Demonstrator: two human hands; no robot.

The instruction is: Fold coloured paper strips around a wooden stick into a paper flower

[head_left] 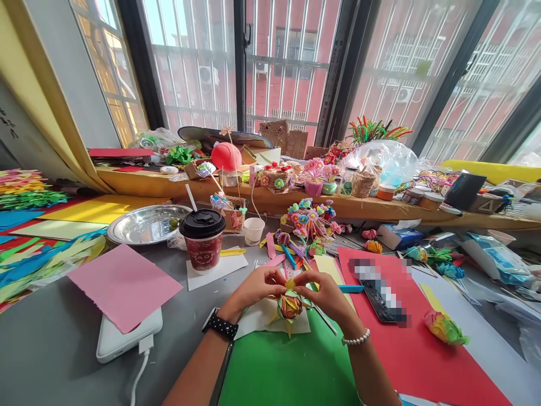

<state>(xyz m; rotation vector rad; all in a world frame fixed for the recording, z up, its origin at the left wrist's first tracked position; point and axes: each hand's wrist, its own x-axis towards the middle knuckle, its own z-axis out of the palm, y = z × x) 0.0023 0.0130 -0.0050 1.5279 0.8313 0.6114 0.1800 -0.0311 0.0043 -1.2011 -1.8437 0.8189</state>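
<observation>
A small yellow paper piece (290, 284) is pinched between the fingertips of both hands. My left hand (265, 285), with a dark dotted watch strap at its wrist, closes on it from one side. My right hand (322, 288), wearing a beaded bracelet, closes on it from the other. Just below the fingertips sits a paper flower (291, 306) with yellow and reddish petals and pointed green-yellow leaves. Whether the fingers also touch the flower, I cannot tell. White paper (253, 321) and a green sheet (287, 366) lie beneath.
A lidded cup with a straw (203, 242) stands left of my hands, near a metal plate (122, 231). Pink paper (127, 285) covers part of a white power bank (127, 341). Right lie a red sheet (422, 361), a phone (382, 301) and another paper flower (446, 329).
</observation>
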